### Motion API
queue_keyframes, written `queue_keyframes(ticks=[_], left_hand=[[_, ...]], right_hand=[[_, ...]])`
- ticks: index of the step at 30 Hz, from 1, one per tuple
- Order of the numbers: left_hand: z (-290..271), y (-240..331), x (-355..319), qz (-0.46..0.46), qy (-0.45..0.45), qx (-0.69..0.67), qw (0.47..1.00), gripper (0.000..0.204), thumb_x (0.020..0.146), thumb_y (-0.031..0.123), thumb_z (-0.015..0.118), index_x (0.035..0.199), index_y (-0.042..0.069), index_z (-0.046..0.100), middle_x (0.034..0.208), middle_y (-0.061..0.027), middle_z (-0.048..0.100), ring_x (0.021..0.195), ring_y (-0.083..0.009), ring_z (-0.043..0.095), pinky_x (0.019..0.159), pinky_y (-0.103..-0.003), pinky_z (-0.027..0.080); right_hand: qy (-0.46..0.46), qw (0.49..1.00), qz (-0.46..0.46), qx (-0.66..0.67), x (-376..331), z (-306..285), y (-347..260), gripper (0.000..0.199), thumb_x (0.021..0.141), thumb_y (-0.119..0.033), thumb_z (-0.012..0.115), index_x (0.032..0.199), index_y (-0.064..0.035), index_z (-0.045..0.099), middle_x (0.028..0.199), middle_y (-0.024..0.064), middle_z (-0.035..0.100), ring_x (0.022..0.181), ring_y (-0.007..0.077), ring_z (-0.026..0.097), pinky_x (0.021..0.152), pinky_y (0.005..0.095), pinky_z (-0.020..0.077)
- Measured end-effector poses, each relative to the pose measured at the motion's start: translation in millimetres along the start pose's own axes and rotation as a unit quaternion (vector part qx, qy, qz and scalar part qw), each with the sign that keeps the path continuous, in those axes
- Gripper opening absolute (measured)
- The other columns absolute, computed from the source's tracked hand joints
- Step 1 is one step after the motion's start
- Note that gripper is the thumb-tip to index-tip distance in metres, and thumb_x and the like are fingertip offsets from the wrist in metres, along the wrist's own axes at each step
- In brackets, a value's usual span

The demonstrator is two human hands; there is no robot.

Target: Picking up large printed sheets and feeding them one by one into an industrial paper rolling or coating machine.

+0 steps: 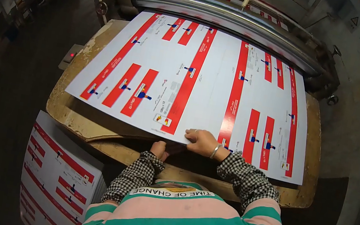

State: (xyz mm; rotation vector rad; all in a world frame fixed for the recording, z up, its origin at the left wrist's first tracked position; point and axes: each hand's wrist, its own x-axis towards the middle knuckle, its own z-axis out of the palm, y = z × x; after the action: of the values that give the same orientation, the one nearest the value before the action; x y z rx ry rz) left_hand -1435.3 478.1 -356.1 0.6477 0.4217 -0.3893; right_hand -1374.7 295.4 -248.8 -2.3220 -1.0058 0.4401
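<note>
A large white printed sheet [213, 84] with red bands and small blue motifs lies across the worn wooden table [65, 107]. Its far edge reaches the metal rollers of a machine [226, 14]. My right hand [203, 143], with a bracelet at its wrist, grips the sheet's near edge, fingers partly over the top. Lower and to the left, my left hand [160, 149] is curled closed by the table's curved front cutout, just below the sheet's edge. Its fingers are partly hidden, so whatever they hold does not show.
A stack of similar printed sheets [58, 173] stands low at my left, below the table. Handwheels [102, 8] sit at the machine's sides. A small grey box with a red light [70, 55] is beside the table's left edge. More printed sheets show beyond the rollers.
</note>
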Motion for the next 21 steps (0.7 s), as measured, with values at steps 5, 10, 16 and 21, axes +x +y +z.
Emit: queue_keyframes(ticks=[5,10,16,21], left_hand=[[17,2,-17,-0.01,-0.015,0.015,1.0,0.028,0.079,0.007,0.042,0.105,-0.005,0.043,0.104,-0.0158,0.051,0.092,-0.0289,0.053,0.075,-0.043,0.047],[29,13,-28,0.007,-0.026,0.058,0.998,0.03,0.081,0.015,0.049,0.104,-0.004,0.046,0.098,-0.0144,0.054,0.088,-0.0257,0.055,0.076,-0.04,0.048],[24,23,-28,-0.011,-0.039,0.05,0.998,0.028,0.074,0.006,0.053,0.1,-0.005,0.048,0.094,-0.0153,0.056,0.085,-0.0244,0.056,0.076,-0.038,0.047],[22,14,-21,-0.027,-0.046,0.034,0.998,0.031,0.075,0.009,0.054,0.104,0.0,0.049,0.097,-0.0139,0.055,0.09,-0.0256,0.053,0.081,-0.04,0.044]], right_hand=[[-0.049,0.998,0.032,0.038,11,5,33,0.026,0.06,-0.022,0.059,0.079,-0.0035,0.059,0.096,0.0139,0.057,0.079,0.028,0.057,0.07,0.0311,0.0453],[0.079,0.983,0.165,-0.024,49,-15,41,0.046,0.062,-0.029,0.064,0.098,-0.0008,0.055,0.101,0.0192,0.053,0.094,0.0323,0.05,0.081,0.0334,0.0408],[-0.031,0.968,0.044,-0.244,8,26,-9,0.087,0.053,-0.032,0.071,0.124,-0.0057,0.029,0.126,0.0284,0.024,0.116,0.045,0.021,0.095,0.0442,0.0251],[-0.022,0.998,0.034,0.04,12,-24,8,0.025,0.063,-0.015,0.053,0.082,0.0003,0.054,0.078,0.0201,0.055,0.071,0.032,0.054,0.063,0.0352,0.0434]])
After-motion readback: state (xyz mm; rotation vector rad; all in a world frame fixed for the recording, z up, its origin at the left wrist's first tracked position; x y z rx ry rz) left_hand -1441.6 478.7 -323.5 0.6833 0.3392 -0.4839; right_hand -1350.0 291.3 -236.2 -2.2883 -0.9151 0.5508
